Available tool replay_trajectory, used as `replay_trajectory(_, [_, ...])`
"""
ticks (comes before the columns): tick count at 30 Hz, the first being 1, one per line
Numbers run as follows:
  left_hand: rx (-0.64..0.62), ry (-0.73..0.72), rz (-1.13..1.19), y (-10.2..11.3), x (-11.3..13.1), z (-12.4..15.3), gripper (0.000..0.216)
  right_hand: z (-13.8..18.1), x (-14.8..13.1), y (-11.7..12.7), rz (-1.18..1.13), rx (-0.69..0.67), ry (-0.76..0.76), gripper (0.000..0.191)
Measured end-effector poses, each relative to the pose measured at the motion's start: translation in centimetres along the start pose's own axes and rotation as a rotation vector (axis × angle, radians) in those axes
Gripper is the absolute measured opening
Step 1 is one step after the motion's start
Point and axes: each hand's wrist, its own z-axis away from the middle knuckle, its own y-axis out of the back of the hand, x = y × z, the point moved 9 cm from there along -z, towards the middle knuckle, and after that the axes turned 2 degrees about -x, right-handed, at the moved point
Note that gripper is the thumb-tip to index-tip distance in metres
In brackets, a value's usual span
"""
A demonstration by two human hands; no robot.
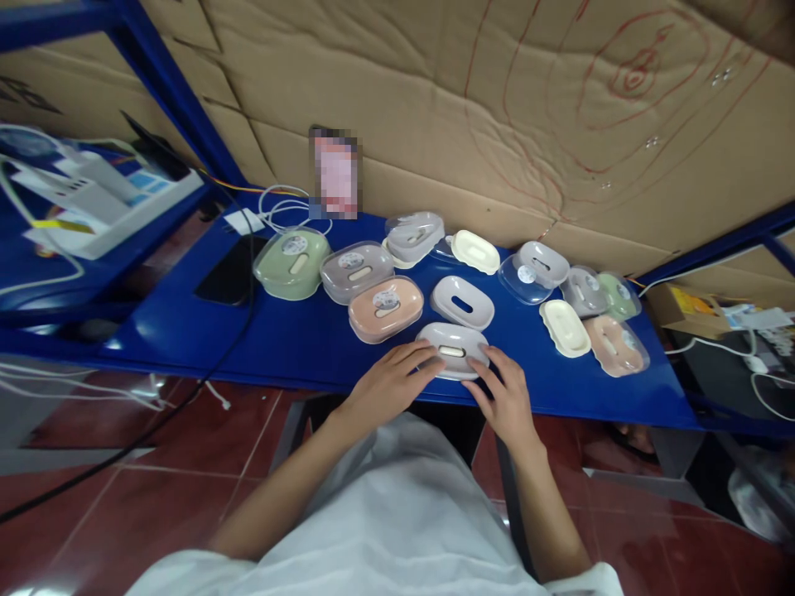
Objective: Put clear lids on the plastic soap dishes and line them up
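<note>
Head view: left hand (386,382) and right hand (509,401), both spread, touch a glossy, slotted, oval plastic dish (453,338).

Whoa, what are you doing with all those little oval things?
A person has the left hand and the right hand at opposite ends of a pale oval dish near the edge of the blue table. Something cream-coloured shows in its slot. A similar pale piece lies just behind it. To the left are a peach box and a green box, each with a sticker.
</note>
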Motion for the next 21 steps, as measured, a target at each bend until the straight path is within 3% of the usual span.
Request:
replay_trajectory(3, [0.013, 0.012, -0.004, 0.0, -0.2, 0.0, 0.03, -0.8, -0.1, 0.3, -0.019, -0.048, 0.07, 0.04])
replay_trajectory(6, [0.024, 0.022, -0.005, -0.1, -0.3, 0.0, 0.029, -3.8, 2.7, 1.5, -0.008, -0.09, 0.071, 0.038])
replay_trajectory(10, [0.033, 0.045, 0.003, -0.1, -0.4, 0.1, 0.029, -9.7, 11.7, 3.0, 0.221, -0.058, -0.201, 0.048])
replay_trajectory(13, [0.041, 0.057, 0.006, 0.0, -0.5, 0.0, 0.028, -12.3, 18.1, 1.6, 0.392, -0.187, -0.408, 0.076])
replay_trajectory(15, [0.043, 0.063, 0.01, 0.0, -0.5, 0.0, 0.028, -12.5, 20.5, 0.5, 0.395, -0.266, -0.501, 0.087])
replay_trajectory(18, [0.062, 0.082, 0.012, 0.3, -0.6, 0.0, 0.025, -12.0, 20.6, 0.6, 0.347, -0.198, -0.498, 0.084])
replay_trajectory(21, [0.127, 0.147, 0.022, 1.0, -1.1, 0.1, 0.023, -10.4, 16.6, 2.2, 0.188, -0.019, -0.347, 0.081])
